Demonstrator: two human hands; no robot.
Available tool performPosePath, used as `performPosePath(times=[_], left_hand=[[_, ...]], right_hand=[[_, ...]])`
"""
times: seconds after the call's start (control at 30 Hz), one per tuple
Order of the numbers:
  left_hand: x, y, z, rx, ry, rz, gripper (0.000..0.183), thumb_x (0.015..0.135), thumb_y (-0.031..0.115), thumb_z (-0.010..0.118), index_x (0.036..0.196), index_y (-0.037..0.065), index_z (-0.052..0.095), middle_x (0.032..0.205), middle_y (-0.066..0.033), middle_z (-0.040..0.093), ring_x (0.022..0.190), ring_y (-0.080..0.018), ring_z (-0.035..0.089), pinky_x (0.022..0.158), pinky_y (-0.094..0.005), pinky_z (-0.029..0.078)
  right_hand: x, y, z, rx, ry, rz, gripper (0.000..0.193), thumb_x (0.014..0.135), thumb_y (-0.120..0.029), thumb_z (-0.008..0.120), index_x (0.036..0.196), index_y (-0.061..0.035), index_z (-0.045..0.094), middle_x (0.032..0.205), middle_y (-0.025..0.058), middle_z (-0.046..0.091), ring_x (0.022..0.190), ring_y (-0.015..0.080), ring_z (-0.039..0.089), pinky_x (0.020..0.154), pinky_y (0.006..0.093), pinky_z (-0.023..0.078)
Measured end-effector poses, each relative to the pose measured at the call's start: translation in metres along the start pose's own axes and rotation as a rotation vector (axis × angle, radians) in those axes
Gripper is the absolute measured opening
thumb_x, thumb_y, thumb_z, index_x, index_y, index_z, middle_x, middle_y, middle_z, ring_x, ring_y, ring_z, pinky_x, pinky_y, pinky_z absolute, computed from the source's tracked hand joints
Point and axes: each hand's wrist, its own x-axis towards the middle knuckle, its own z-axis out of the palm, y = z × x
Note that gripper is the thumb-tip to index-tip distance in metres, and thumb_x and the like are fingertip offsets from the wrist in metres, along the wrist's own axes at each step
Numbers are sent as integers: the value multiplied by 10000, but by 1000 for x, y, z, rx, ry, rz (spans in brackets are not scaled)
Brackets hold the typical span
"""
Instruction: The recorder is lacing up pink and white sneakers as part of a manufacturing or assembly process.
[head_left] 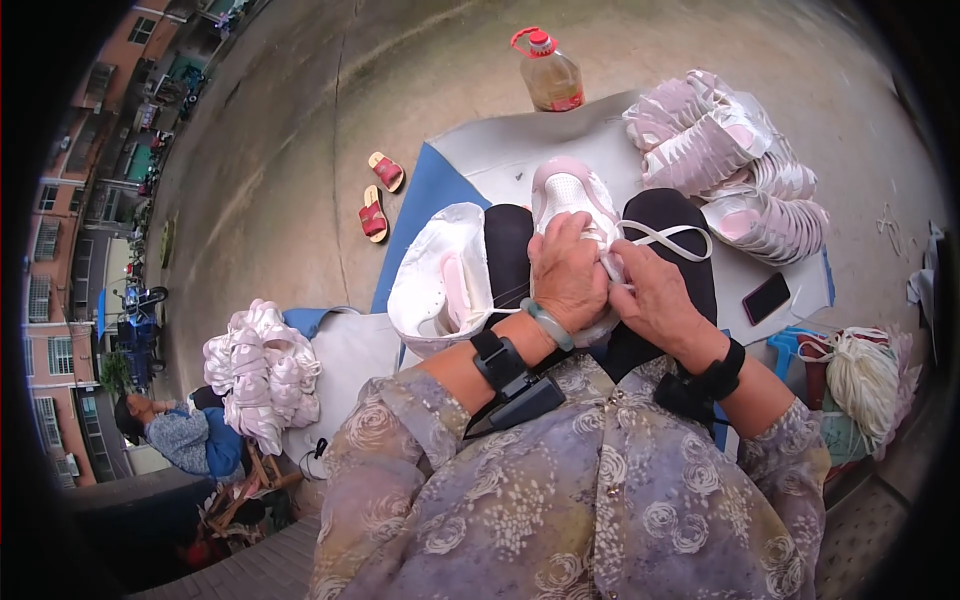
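A white and pink shoe upper (562, 180) lies between my black-clad thighs, toe pointing away from me. Across its lacing area rests my left hand (568, 272), fingers bent down on it; what they grip is hidden. My right hand (650, 298) pinches a white shoelace (655, 236) at the right side of the upper, and the lace loops out over my right thigh. Beside my left thigh sits a second white upper (418, 280), its opening facing up with pink inside. A white strand runs from it toward my left wrist.
Piles of pink and white uppers lie at far right (705, 145) and left (265, 375). Around me are an oil bottle (553, 82), red slippers (373, 216), a phone (766, 298) and a bundle of white laces (862, 375). Another person (190, 440) sits at far left.
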Motion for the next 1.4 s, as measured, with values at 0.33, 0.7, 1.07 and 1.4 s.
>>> performPosePath(times=[0.33,0.7,1.07,1.4], left_hand=[[-21,-10,-88,229,-173,272,67,683,62,526,692,-2,510,1187,-218,493,1137,-411,425,973,-504,279],[-121,-133,-208,1021,-231,-285,148,661,75,558,802,32,564,1081,-146,555,1012,-345,488,896,-471,325],[-21,-28,-84,276,-178,183,296,690,86,623,978,48,566,1165,-121,527,1083,-319,467,945,-459,310],[-32,-36,-94,247,-337,255,75,685,27,557,740,64,523,822,-75,517,851,-255,509,845,-429,359]], right_hand=[[-14,7,-9,149,-24,186,403,702,-162,640,1031,11,482,859,171,561,741,329,578,676,384,472],[-4,25,-2,460,-20,364,236,827,-173,593,952,14,522,632,120,538,529,171,521,509,301,424],[0,11,-6,625,-81,478,255,824,-195,642,886,13,508,639,8,468,554,48,409,476,221,353],[-4,-2,-41,53,-143,101,163,783,-151,644,839,-20,564,649,108,523,552,232,528,513,325,408]])
